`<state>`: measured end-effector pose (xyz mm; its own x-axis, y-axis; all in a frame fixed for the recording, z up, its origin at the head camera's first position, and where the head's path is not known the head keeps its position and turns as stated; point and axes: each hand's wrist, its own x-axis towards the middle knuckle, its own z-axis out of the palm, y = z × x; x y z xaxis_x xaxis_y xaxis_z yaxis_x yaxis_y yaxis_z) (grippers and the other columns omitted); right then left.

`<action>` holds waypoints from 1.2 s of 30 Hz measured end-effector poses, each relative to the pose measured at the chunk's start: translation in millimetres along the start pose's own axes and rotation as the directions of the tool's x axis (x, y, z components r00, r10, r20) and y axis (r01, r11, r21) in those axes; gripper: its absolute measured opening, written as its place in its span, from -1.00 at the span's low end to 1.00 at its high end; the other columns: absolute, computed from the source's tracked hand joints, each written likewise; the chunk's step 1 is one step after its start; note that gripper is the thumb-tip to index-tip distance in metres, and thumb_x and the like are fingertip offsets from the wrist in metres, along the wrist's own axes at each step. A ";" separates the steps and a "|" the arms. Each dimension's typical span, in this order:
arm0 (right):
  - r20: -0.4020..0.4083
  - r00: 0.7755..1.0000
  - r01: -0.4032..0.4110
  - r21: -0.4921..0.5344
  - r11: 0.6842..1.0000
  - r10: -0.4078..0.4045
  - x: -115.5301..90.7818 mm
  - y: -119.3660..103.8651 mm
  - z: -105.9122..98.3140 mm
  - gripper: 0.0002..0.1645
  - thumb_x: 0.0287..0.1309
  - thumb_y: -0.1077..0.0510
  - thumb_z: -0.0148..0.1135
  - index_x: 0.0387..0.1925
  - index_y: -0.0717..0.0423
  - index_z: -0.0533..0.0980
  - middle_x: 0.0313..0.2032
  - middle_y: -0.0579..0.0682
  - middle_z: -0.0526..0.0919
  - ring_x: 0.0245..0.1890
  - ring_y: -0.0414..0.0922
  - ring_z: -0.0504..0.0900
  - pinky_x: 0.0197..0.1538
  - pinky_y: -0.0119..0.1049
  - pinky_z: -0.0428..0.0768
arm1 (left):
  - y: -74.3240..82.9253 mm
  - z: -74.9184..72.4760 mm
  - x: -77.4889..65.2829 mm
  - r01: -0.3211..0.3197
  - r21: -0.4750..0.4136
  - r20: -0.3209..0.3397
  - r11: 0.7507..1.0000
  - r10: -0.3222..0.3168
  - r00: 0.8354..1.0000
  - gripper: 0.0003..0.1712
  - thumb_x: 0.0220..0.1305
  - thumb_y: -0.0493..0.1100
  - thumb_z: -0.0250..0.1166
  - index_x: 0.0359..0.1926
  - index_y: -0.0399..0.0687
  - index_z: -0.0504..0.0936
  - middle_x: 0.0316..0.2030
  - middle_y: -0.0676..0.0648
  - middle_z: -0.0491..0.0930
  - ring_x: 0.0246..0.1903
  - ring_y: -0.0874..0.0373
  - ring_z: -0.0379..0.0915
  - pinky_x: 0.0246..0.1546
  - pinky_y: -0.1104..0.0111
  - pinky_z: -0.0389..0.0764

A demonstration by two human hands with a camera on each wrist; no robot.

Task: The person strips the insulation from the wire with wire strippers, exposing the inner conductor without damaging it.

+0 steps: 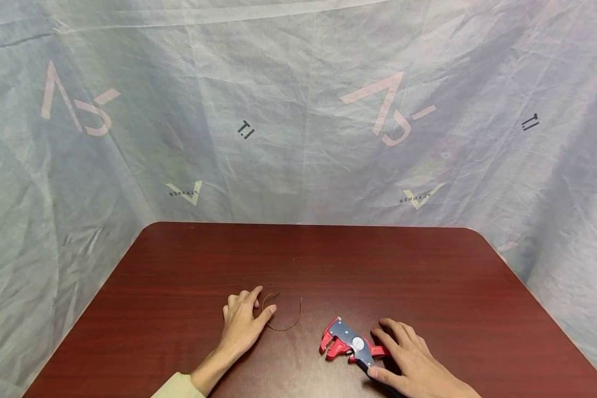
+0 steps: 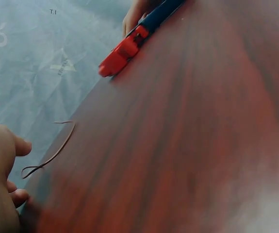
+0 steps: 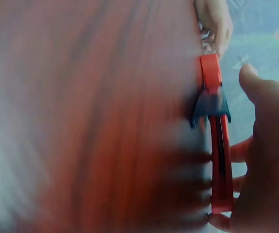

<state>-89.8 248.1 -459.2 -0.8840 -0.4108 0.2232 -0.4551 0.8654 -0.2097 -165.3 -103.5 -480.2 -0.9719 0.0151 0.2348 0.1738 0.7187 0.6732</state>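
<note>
A thin brown wire [image 1: 292,327] lies bent in a loose curve on the table; in the left wrist view the wire [image 2: 61,145] shows a small loop at one end. My left hand [image 1: 242,319] is beside it, fingers spread, with thumb and index finger near the wire's left end. A red and blue-grey wire stripper [image 1: 347,338] lies on the table, its jaws pointing left. Around its handles is my right hand [image 1: 414,359], fingers spread. In the right wrist view the thumb stands away from the wire stripper [image 3: 221,160], and the fingers are partly hidden behind a red handle.
The dark red wooden table [image 1: 204,254] has rounded far corners. Pale grey printed cloth [image 1: 298,110] hangs behind it and along both sides.
</note>
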 end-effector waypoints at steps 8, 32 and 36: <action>-0.054 0.998 0.009 -0.072 0.997 -0.013 -5.6 -2.4 9.1 -0.02 -0.11 -0.53 0.36 0.22 -0.01 0.54 0.20 0.02 0.50 0.17 0.00 0.45 0.03 0.12 0.54 | -1.0 5.7 1.8 -0.024 0.017 -0.053 1.000 0.024 0.998 -0.47 0.24 -0.05 0.37 0.16 -0.24 0.62 -0.47 0.13 0.41 -0.20 0.11 0.25 -0.17 0.25 0.11; -0.115 0.993 -0.029 -0.077 0.997 0.020 -8.0 -10.9 17.5 -0.28 -0.12 -0.44 0.43 0.00 -0.13 0.61 0.02 -0.20 0.53 -0.05 -0.23 0.43 -0.10 -0.16 0.52 | 1.9 11.4 8.9 -0.083 0.042 -0.148 0.996 0.089 0.985 -0.77 0.26 -0.20 0.33 -0.10 -0.13 0.78 -0.30 -0.04 0.78 -0.29 0.08 0.42 -0.24 0.25 0.19; -0.091 0.995 -0.043 -0.055 0.998 0.038 -7.8 -11.9 15.2 -0.34 -0.09 -0.46 0.41 -0.07 -0.15 0.61 -0.10 -0.31 0.47 -0.13 -0.30 0.39 -0.14 -0.23 0.51 | 2.0 11.5 9.1 -0.074 0.025 -0.153 0.997 0.077 0.985 -0.79 0.26 -0.22 0.33 -0.12 -0.12 0.79 -0.30 -0.03 0.79 -0.30 0.08 0.41 -0.23 0.25 0.20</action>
<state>-79.1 236.7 -473.0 -0.8874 -0.3495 0.3007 -0.4097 0.8969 -0.1668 -175.6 -93.9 -484.8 -0.9198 -0.0363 0.3907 0.2412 0.7330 0.6360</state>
